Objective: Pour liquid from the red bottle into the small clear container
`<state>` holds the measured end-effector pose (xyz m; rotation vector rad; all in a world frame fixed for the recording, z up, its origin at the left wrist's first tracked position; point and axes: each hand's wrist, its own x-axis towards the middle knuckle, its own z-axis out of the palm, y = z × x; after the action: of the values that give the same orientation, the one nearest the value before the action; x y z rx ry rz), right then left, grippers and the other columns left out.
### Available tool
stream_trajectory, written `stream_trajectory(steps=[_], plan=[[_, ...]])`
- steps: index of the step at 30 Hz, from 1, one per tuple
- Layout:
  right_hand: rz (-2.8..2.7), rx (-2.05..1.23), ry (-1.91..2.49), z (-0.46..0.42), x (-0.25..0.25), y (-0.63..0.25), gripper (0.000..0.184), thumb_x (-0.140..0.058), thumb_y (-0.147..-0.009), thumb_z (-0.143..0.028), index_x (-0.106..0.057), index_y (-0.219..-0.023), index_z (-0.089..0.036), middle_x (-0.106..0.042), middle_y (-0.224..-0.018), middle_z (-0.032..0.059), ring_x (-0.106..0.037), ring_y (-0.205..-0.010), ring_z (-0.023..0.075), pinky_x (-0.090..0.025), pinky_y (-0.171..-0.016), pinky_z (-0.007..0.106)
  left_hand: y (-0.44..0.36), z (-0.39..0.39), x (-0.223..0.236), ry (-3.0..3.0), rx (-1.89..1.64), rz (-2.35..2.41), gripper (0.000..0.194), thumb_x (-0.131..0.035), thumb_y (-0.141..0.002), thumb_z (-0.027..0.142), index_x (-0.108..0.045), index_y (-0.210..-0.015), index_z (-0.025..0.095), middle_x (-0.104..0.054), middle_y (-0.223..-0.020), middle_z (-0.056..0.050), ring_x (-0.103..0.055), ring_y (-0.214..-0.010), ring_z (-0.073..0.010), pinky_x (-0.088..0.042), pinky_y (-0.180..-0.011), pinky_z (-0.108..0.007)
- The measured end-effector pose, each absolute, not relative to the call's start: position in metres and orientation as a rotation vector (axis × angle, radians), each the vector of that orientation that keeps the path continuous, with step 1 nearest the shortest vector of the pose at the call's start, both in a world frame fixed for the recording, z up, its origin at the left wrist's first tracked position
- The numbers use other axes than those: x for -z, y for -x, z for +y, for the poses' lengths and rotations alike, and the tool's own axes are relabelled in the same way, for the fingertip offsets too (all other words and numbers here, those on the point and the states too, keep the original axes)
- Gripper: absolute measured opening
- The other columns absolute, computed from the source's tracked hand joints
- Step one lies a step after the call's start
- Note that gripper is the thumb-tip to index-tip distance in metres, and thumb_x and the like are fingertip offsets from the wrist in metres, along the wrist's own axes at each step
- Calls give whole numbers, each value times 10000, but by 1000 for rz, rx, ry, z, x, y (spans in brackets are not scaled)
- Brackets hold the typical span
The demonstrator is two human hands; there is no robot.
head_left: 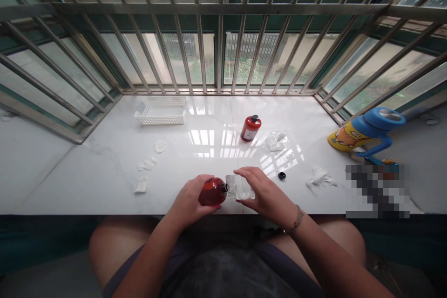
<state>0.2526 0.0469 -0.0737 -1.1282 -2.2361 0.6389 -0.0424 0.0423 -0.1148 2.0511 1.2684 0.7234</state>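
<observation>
A red-brown bottle (212,191) tips toward a clear square container (242,187)

The left hand (188,200) wraps around the red-brown bottle with its fingers curled, holding it on its side just above the white marble window sill (87,181). The bottle's uncapped neck points right and reaches the edge of the clear square container. Whether any liquid is flowing cannot be told from this view.

The right hand (265,191) holds the clear square container near the front edge of the sill. Its fingers lie close together across the top, and its thumb runs along the near side. A braided bracelet (296,219) circles the right wrist. Just beyond the fingertips lies a black bottle cap (281,175).

Farther back, a second red bottle (250,129) stands upright with a black cap on, and a clear plastic packet (278,141) lies to its right. A white slotted plastic basket (160,111) sits near the steel window bars (223,8). 3 small white wipes (146,164) are scattered left of the hands, and a crumpled white tissue (321,178) lies to the right. At the far right, a blue-and-yellow flask (366,128) leans beside a pixelated patch (377,191) that hides whatever is there.
</observation>
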Motion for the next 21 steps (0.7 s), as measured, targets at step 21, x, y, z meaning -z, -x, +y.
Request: stream_trajectory(steps=[21], plan=[[-2296, -593, 1143, 51, 66, -252, 912, -866, -795, -62, -488, -1576, -342, -630, -1429, 115, -626, -1332, 356, -603, -1115, 576, 43, 43, 113, -2032, -731, 1284, 778, -961, -747, 307, -564, -1416, 318, -714, -1374, -61, -719, -1217, -310, -589, -1060, -463]])
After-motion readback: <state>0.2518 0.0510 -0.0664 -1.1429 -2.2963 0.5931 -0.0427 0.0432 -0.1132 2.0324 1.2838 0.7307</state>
